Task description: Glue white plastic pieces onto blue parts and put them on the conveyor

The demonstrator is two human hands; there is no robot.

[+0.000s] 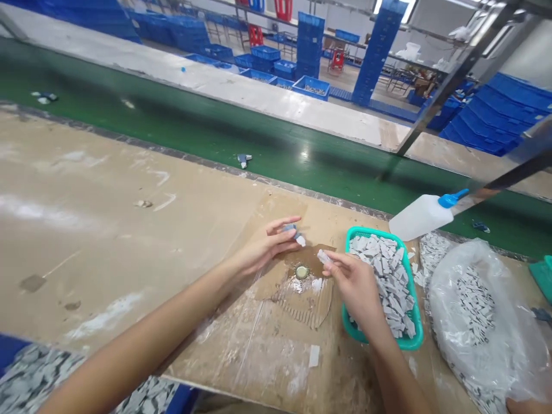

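Note:
My left hand (269,244) is closed on a small blue-grey and white piece (294,233), held between thumb and fingers with its white end pointing right. In my right hand (351,279) a small pale grey piece (323,257) is pinched at the fingertips. Between and just below the hands, a small round cap (302,272) sits on a torn patch of cardboard (302,305), with wet, whitish residue around it. Close beside my right hand stands a green basket (416,339) full of pale grey pieces (390,270), partly covered by that hand and forearm.
A white bottle with a blue nozzle (422,217) leans behind the basket. To the right lies a clear plastic bag (448,310) of small pieces. A green conveyor belt (181,144) crosses beyond the table, carrying a few assembled pieces (244,160). A blue bin (183,399) sits below the near edge.

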